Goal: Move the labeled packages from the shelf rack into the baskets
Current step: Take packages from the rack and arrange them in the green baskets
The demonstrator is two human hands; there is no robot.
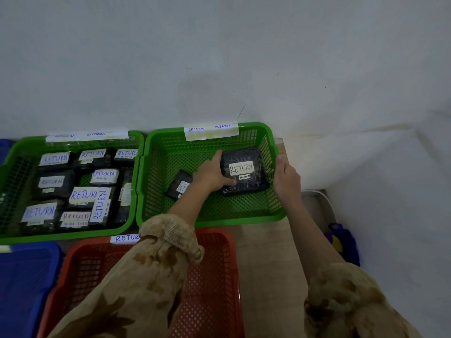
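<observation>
Head view has the package [246, 187] sitting in the right-hand green basket [212, 219], toward its back right corner, with the label up and reading RETURN. The left hand [211, 175] holds it by the left edge, thumb hooked along the near side. The right hand [286, 179] is loose, fingers mostly straight, just beside the basket's right rim and holding nothing; can't tell if it touches.

My guess is it's a light, flat, softish pack in glossy wrap, so a bit slippery. I'd grab it by two opposite edges rather than pinching the top.

The second package [179, 182] next to it is half hidden under the left wrist, label cut off. The date line under RETURN is too small to read properly. The shelf rack isn't in shot at all.
</observation>
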